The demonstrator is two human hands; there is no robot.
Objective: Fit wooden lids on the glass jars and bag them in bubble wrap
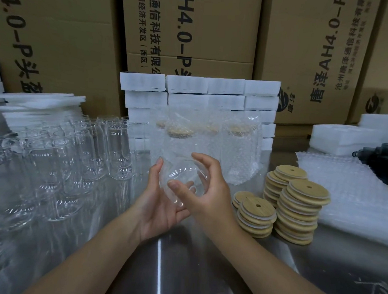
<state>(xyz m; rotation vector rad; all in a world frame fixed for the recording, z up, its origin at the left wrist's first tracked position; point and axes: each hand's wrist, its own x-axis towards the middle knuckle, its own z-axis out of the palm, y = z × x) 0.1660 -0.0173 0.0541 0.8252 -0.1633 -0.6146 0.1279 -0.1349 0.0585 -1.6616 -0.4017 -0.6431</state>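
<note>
Empty glass jars (73,156) crowd the left side of the bench (179,272). Above its middle, the left hand (159,204) cradles a tilted glass jar (181,176) from below, fingers curled round it, and the right hand (208,193) grips its other side. Behind stand bubble-wrapped lidded jars (234,149). Wooden lids (299,209) are stacked to the right, with bubble wrap bags (357,199) near the right edge.

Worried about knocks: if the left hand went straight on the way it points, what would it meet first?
Likely the bubble-wrapped jars standing beyond the left hand and the held glass jar, though depth is unclear.
</note>
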